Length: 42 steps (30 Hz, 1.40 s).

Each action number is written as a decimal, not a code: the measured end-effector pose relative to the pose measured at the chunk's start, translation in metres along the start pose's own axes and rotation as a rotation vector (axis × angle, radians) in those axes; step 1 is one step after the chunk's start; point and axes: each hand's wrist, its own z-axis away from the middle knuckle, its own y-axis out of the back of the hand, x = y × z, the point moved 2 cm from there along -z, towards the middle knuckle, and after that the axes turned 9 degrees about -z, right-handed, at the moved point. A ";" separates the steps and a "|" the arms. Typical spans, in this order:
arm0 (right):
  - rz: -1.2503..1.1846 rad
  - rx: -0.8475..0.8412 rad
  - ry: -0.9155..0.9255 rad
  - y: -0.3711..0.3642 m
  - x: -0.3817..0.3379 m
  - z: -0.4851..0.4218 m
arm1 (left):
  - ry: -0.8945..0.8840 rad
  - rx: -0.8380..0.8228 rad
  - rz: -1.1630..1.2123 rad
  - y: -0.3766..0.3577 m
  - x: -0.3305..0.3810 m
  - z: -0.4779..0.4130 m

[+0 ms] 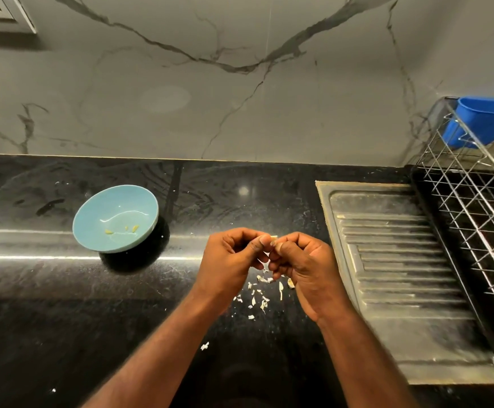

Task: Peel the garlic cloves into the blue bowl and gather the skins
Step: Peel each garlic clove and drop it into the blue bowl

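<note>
A small garlic clove is pinched between my left hand and my right hand, held together above the black counter; only its pale tip shows between the fingertips. Loose white garlic skins lie scattered on the counter just below my hands. The light blue bowl stands to the left of my hands, apart from them, with three small peeled cloves at its bottom.
A steel sink drainboard lies right of my hands. A wire dish rack with a blue plastic container stands at the far right. The marble wall rises behind the black counter. Stray skin flecks dot the counter.
</note>
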 end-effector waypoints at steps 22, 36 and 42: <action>0.678 -0.070 0.181 0.010 -0.005 0.006 | 0.254 0.167 0.235 0.030 -0.009 0.012; 0.628 -0.116 0.109 0.001 -0.002 0.010 | 0.212 0.163 0.157 0.031 -0.015 0.025; 0.426 -0.214 0.112 -0.014 -0.006 0.018 | 0.102 0.101 0.013 0.023 -0.010 0.030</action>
